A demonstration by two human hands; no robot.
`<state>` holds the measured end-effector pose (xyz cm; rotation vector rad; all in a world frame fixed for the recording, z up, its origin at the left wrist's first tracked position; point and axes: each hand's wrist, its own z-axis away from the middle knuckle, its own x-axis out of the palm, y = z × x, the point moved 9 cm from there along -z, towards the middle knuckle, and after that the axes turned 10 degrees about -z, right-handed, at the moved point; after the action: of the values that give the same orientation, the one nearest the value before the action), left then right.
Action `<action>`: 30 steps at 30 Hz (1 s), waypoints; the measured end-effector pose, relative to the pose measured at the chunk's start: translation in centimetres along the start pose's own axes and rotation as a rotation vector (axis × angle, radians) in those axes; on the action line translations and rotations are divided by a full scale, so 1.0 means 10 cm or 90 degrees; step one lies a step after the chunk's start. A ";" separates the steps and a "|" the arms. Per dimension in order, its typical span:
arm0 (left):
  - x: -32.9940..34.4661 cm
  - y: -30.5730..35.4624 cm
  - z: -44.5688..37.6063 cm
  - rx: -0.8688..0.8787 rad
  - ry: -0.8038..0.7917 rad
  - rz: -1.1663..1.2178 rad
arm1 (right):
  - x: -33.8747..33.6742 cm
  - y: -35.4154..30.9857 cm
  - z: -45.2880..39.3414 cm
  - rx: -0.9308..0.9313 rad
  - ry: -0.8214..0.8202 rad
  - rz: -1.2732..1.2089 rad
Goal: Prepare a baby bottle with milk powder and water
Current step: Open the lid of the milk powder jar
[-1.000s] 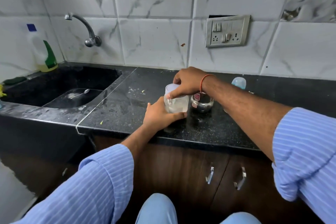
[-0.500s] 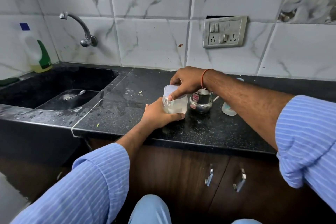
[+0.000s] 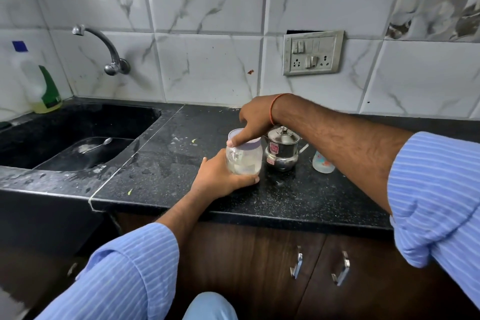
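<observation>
A clear plastic jar point(image 3: 244, 161) with a pale lilac lid point(image 3: 246, 141) stands on the black counter point(image 3: 181, 171), with white powder at its bottom. My left hand point(image 3: 220, 179) grips the jar's lower part from the left. From above, my right hand point(image 3: 253, 122) holds the lid's rim with thumb and fingers. Right of the jar stands a small steel pot point(image 3: 281, 153) with a lid. The baby bottle point(image 3: 322, 162), clear with a coloured print, stands further right, its top hidden behind my right forearm.
A black sink point(image 3: 78, 135) with a spoon point(image 3: 97, 145) in it lies to the left, under a wall tap point(image 3: 104, 49). A dish-soap bottle point(image 3: 41, 86) stands in the back left corner. A switch plate point(image 3: 313, 52) is on the tiled wall. Cabinet handles point(image 3: 319, 266) sit below the counter.
The camera has moved closer and tilted. My right hand has turned on the lid, its fingers more spread over the rim. The jar and my left hand have stayed in place.
</observation>
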<state>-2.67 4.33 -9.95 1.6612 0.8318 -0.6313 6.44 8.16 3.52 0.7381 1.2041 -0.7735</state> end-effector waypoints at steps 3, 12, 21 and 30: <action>-0.01 0.01 0.01 0.001 -0.001 0.003 | 0.06 -0.04 -0.04 -0.018 -0.018 -0.034; -0.01 0.03 0.01 0.008 0.002 -0.003 | 0.00 -0.11 0.04 -0.022 -0.024 -0.024; -0.01 0.03 0.01 0.007 0.004 -0.008 | 0.02 -0.11 0.05 -0.044 -0.036 -0.119; 0.01 -0.02 -0.03 0.008 0.011 -0.009 | 0.02 -0.09 0.05 -0.054 -0.026 -0.163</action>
<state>-2.74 4.68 -10.11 1.6761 0.8536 -0.6339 5.96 7.23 3.30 0.5008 1.3009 -0.9379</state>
